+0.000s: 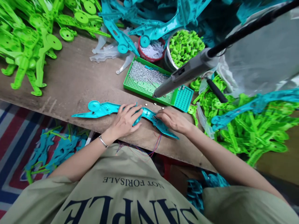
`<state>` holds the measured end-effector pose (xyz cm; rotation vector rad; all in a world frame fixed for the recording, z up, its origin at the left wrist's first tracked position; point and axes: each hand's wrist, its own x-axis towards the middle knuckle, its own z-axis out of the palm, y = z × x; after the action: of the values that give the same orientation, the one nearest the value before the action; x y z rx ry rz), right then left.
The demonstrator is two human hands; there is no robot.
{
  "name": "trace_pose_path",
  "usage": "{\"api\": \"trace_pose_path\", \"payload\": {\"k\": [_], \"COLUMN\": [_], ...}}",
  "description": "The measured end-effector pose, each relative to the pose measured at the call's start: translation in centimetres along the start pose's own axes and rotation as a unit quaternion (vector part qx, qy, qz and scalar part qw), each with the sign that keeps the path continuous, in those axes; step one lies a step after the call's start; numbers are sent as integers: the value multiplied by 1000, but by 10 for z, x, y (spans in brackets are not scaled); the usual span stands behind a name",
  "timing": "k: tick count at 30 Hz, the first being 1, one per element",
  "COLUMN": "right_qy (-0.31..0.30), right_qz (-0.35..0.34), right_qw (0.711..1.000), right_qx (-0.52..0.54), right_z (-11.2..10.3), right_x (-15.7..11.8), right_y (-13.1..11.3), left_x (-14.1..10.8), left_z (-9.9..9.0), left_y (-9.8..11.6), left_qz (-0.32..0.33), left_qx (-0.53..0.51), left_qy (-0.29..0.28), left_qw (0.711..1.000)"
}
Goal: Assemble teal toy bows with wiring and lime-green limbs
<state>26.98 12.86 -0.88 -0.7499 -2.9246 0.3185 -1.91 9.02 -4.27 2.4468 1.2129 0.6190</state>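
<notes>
A long turquoise plastic shell [105,109] lies across the bench edge in front of me. My left hand [127,119] rests over its middle, fingers on top and thumb along the near side, gripping it against the bench. At the shell's right part, my right hand [171,119] has its fingers pinched together close to the surface; whatever is between them is hidden. Thin red and blue wires [157,143] hang from the shell over the bench edge. Three small pale round pieces [155,104] lie just beyond the hands.
A grey electric screwdriver [187,73] hangs over a green tray [127,85] of silver screws [146,74]. Behind stand a red basket [146,56] and a metal bowl [168,59] of green pieces. Green parts [252,130] pile up at right, others [30,40] at left.
</notes>
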Motion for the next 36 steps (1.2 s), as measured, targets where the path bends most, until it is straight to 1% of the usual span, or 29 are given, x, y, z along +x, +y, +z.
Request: {"api": "trace_pose_path", "payload": {"k": [8,12,14,20,24,26,29,32,36], "right_qy": [-93,-115,-111,-46,-17,-10,20,31,19], "right_qz": [-36,-72,-70,-22,9,52,143,199,245], "right_qw": [993,987,988,998,1000,998,989,980,969], "right_qx": [-61,-90,-75,20,-1,-14,-9,3,15], "right_z": [-12,-13,-10,-2,1,4,7,-1,-27], "right_x": [17,21,20,5,-4,-6,-8,-14,-34], "right_y": [0,2,4,9,12,12,5,-10,-35], "left_x": [0,0,0,0,0,-1,-3,-2,11], "left_z": [0,0,1,1,0,0,1,0,-11], "left_y": [1,1,0,0,0,1,1,-2,-6], "left_qz": [2,5,3,3,1,-1,8,15,36], "left_qx": [-6,-9,-12,-13,-10,-14,-8,18,61], "left_qy": [2,8,6,4,4,-2,-11,-20,-31], "left_qw": [1000,1000,1000,1000,1000,1000,1000,1000,997]}}
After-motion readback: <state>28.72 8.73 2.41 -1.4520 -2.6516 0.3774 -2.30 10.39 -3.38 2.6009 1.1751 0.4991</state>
